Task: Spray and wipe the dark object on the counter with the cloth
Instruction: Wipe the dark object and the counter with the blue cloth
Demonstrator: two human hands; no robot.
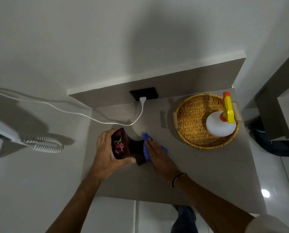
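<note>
A dark brown wooden vase-like object [135, 149] stands on the grey counter [199, 174], with pink petals inside its square top. My left hand [106, 153] grips its top rim from the left. A blue cloth [146, 145] lies flat against the object's right side, pressed there by my right hand [159, 157]. The white spray bottle [222, 122], with a yellow and orange trigger head, stands in a wicker basket [190, 125] at the right, away from both hands.
A white cable [141, 111] runs from a black wall socket [144, 94] across the counter's back towards the left. A wall phone with a coiled cord [46, 144] hangs at the left. The counter's front edge lies just below my forearms.
</note>
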